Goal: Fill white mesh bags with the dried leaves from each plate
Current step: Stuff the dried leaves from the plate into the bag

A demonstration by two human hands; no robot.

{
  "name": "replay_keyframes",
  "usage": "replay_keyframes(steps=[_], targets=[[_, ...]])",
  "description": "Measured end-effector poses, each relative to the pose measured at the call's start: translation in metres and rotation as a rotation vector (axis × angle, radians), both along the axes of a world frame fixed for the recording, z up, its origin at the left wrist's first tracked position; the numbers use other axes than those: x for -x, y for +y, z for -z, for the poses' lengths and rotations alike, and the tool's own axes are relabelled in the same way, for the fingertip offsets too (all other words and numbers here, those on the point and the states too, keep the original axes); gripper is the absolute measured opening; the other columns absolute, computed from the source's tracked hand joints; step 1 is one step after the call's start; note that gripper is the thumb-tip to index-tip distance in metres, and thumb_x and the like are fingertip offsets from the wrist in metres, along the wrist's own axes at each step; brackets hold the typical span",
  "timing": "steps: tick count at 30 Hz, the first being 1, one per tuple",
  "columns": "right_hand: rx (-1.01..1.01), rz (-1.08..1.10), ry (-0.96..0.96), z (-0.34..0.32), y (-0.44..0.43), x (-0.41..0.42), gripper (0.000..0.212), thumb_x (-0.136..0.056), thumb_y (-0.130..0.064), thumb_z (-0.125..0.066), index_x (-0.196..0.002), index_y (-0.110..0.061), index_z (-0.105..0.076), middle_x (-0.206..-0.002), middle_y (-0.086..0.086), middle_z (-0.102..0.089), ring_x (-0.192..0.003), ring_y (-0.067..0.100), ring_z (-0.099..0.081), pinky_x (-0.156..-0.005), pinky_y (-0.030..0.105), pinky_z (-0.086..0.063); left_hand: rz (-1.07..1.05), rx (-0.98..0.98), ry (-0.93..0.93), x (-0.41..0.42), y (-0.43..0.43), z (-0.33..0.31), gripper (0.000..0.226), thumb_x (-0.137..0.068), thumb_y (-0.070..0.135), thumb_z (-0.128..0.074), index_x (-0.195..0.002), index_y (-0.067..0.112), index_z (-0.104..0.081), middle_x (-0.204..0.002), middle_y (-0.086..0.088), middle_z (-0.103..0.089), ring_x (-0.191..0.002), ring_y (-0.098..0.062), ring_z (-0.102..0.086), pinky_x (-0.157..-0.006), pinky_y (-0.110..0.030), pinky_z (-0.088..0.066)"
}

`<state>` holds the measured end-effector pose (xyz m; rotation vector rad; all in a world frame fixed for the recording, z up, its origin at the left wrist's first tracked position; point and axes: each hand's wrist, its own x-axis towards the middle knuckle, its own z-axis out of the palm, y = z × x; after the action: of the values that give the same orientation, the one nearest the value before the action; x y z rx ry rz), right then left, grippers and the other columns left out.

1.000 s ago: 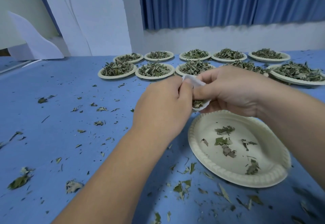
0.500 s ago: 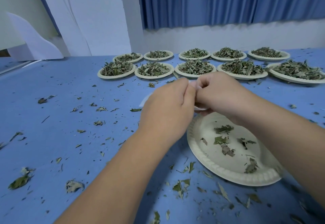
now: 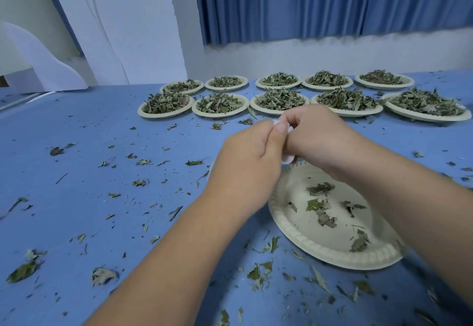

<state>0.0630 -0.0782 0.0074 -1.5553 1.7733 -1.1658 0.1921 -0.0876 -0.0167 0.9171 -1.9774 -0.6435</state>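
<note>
Our left grip [image 3: 245,161] and right grip [image 3: 314,138] both pinch the white mesh bag [image 3: 287,158], mostly hidden between them, just above the nearly emptied plate [image 3: 320,254]. We should probably work its mouth over that plate, so anything spilled joins the leaves [image 3: 320,188] lying there.

blue curtain [image 3: 320,2], white board [image 3: 122,23]

I'm at a plain workroom sorting station: a long blue-covered table [image 3: 76,131], two rows of paper plates [image 3: 220,115] heaped with dried leaves [image 3: 279,98], a blue curtain [image 3: 307,2] and white boards [image 3: 122,23] behind.
</note>
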Motion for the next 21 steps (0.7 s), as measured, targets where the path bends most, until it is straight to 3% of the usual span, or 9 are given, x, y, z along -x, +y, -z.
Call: replay_keyframes(steps=[4, 8, 11, 14, 16, 18, 21], targets=[[0.019, 0.079, 0.104, 0.002, -0.003, 0.0, 0.025, -0.064, 0.002, -0.063, -0.053, -0.016, -0.05, -0.045, 0.0, -0.049, -0.047, 0.016, -0.044, -0.051, 0.025, -0.037, -0.004, 0.036, -0.01, 0.001, -0.001, 0.002, 0.043, -0.102, 0.035, -0.042, -0.06, 0.026, -0.042, -0.056, 0.021, -0.051, -0.057, -0.002, -0.044, -0.05, -0.019, -0.03], [-0.025, 0.043, 0.081, 0.003, -0.002, 0.002, 0.023, -0.065, -0.008, -0.067, -0.055, -0.015, -0.047, -0.047, 0.001, -0.047, -0.045, 0.018, -0.044, -0.049, 0.024, -0.034, -0.089, 0.039, -0.047, 0.0, -0.006, 0.003, 0.038, -0.101, 0.039, -0.039, -0.074, 0.019, -0.055, -0.064, 0.006, -0.054, -0.062, -0.011, -0.048, -0.06, -0.033, -0.042], [-0.078, -0.044, 0.052, -0.002, 0.002, 0.008, 0.018, -0.071, -0.02, -0.074, -0.069, -0.012, -0.057, -0.054, -0.001, -0.057, -0.043, 0.011, -0.051, -0.043, 0.022, -0.041, -0.152, 0.014, -0.07, -0.002, -0.008, 0.002, 0.04, -0.102, 0.04, -0.038, -0.067, 0.023, -0.048, -0.06, 0.008, -0.047, -0.06, -0.012, -0.045, -0.055, -0.034, -0.035], [-0.024, -0.056, 0.031, -0.006, 0.015, 0.016, 0.028, -0.079, -0.043, -0.071, -0.083, -0.016, -0.066, -0.069, -0.005, -0.068, -0.055, 0.009, -0.062, -0.051, 0.023, -0.052, -0.187, 0.025, -0.066, -0.003, -0.01, 0.002, 0.041, -0.102, 0.041, -0.036, -0.065, 0.025, -0.042, -0.06, 0.008, -0.046, -0.061, -0.013, -0.045, -0.055, -0.033, -0.033], [0.105, 0.009, 0.154, -0.004, 0.031, 0.026, 0.027, -0.078, -0.051, -0.064, -0.081, -0.025, -0.068, -0.074, -0.007, -0.069, -0.064, 0.008, -0.064, -0.058, 0.027, -0.054, -0.202, 0.037, -0.041, -0.003, -0.011, 0.002, 0.043, -0.102, 0.042, -0.036, -0.063, 0.024, -0.04, -0.058, 0.007, -0.045, -0.059, -0.014, -0.044, -0.054, -0.034, -0.034], [0.146, 0.05, 0.333, 0.003, 0.048, 0.038, 0.027, -0.074, -0.055, -0.058, -0.078, -0.03, -0.067, -0.076, -0.013, -0.067, -0.068, 0.001, -0.06, -0.059, 0.02, -0.046, -0.209, 0.049, -0.031, -0.003, -0.012, 0.002, 0.044, -0.102, 0.042, -0.036, -0.062, 0.024, -0.037, -0.057, 0.007, -0.043, -0.058, -0.014, -0.042, -0.053, -0.034, -0.033], [-0.033, 0.046, 0.571, 0.017, 0.068, 0.049, 0.043, -0.071, -0.063, -0.049, -0.099, -0.035, -0.066, -0.09, -0.017, -0.062, -0.082, -0.003, -0.055, -0.068, 0.014, -0.041, -0.211, 0.06, -0.038, 0.0, -0.011, 0.003, 0.045, -0.103, 0.041, -0.035, -0.061, 0.024, -0.035, -0.056, 0.008, -0.04, -0.056, -0.014, -0.04, -0.053, -0.033, -0.03]])
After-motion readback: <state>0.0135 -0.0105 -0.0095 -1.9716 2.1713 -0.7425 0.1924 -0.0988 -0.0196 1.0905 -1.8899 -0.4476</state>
